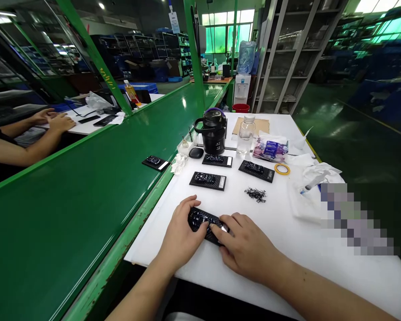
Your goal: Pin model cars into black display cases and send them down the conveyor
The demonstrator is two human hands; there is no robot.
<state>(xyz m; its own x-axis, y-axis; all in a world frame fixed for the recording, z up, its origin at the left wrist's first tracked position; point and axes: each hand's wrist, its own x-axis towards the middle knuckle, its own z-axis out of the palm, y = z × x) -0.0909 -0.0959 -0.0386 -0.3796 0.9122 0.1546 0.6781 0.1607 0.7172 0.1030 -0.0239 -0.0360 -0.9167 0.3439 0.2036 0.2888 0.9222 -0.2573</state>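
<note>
A black rectangular panel (198, 217) with a glossy raised part and a textured surface lies at the near edge of the white table, between my hands. My left hand (180, 234) grips its left end, fingers round the far side and thumb on the glossy part. My right hand (245, 245) holds the right end, its index fingertip pressing close to the left thumb; the fingers partly hide a light label. Beyond it lie similar panels, one (207, 180) at centre, one (217, 160) behind it and one (256, 171) to the right. Small black pieces (255, 195) form a loose pile.
A green conveyor belt (87, 196) runs along the left, carrying another panel (155, 162). Farther back stand a black jug (214, 133) and a clear bottle (246, 136). Yellow tape (282, 169) and a syringe (312, 183) lie right. Across the belt, another person's hands (56, 120) show.
</note>
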